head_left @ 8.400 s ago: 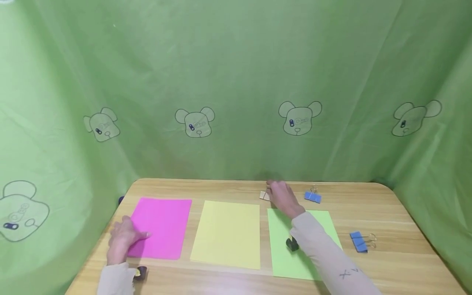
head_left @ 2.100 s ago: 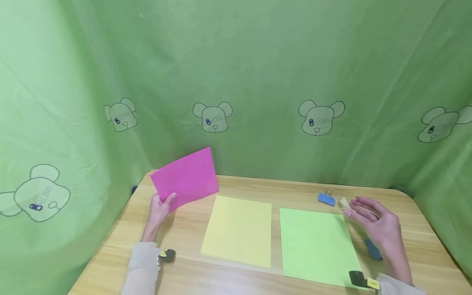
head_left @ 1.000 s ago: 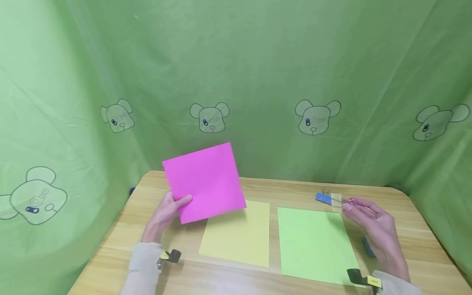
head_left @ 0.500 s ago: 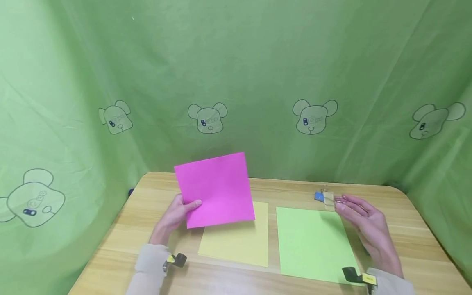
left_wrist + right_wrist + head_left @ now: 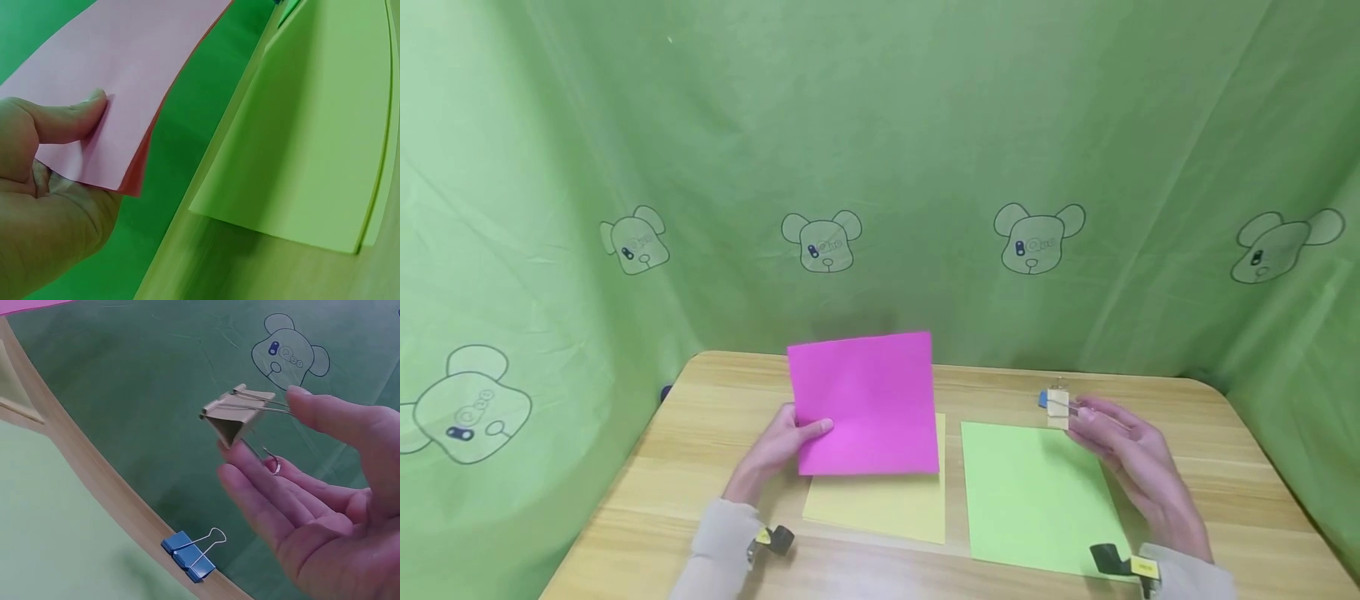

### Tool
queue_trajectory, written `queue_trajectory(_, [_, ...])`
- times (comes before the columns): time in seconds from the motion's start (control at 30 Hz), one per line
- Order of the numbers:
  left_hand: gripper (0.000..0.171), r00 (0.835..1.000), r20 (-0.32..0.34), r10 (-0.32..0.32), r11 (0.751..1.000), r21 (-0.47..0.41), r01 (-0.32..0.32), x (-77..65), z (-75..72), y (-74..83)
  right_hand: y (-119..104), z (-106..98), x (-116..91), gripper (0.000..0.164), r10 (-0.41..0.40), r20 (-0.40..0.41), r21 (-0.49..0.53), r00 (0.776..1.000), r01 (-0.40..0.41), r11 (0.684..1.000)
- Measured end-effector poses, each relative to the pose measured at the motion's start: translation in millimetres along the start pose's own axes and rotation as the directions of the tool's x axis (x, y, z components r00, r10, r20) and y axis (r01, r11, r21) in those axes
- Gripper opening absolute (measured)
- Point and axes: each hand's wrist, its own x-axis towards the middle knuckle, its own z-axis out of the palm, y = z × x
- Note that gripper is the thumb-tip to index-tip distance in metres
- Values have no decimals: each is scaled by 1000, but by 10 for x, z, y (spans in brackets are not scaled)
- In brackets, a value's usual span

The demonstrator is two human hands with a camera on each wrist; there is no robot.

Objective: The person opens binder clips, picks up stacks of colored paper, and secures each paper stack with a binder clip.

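Note:
My left hand (image 5: 778,442) grips the left edge of the pink paper (image 5: 872,400), thumb on the near face. The paper is raised and tilted above the yellow paper (image 5: 880,512), hiding its upper part. In the left wrist view the pink paper (image 5: 119,81) shows more than one layer at its edge. My right hand (image 5: 1138,467) holds a cream binder clip (image 5: 1057,408) by its wire handles, above the far edge of the green paper (image 5: 1037,500). In the right wrist view the thumb presses one handle of the clip (image 5: 234,415); its mouth side points away from the palm.
A blue binder clip (image 5: 189,556) lies on the table behind the green paper, partly covered by the cream clip in the head view. The wooden table (image 5: 1240,467) ends at a green curtain (image 5: 880,125) printed with bear heads. Each wrist wears a small black camera (image 5: 781,540).
Since the oldest frame, the pink paper has been lifted and the cream clip picked up. Over the last second, the paper has moved right and down over the yellow sheet; the clip has shifted left.

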Motion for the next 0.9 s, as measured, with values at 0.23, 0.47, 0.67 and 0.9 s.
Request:
queue_trajectory(0.23, [40,1000,-3,-21,1000,20,22,5,57,-25,18,43,15,29,9,22,-62,1000,-8,998])
queue_trajectory(0.47, [43,1000,-5,-29,998,48,29,5,96,-39,37,138,31,37,20,10,-202,1000,-17,979])
queue_trajectory(0.67, [41,1000,20,-16,999,42,15,-4,142,-21,81,243,61,46,66,-7,-279,998,-65,958])
queue_trajectory(0.9, [44,999,41,-23,999,27,22,11,182,-30,121,317,105,30,38,42,-231,998,-27,973])
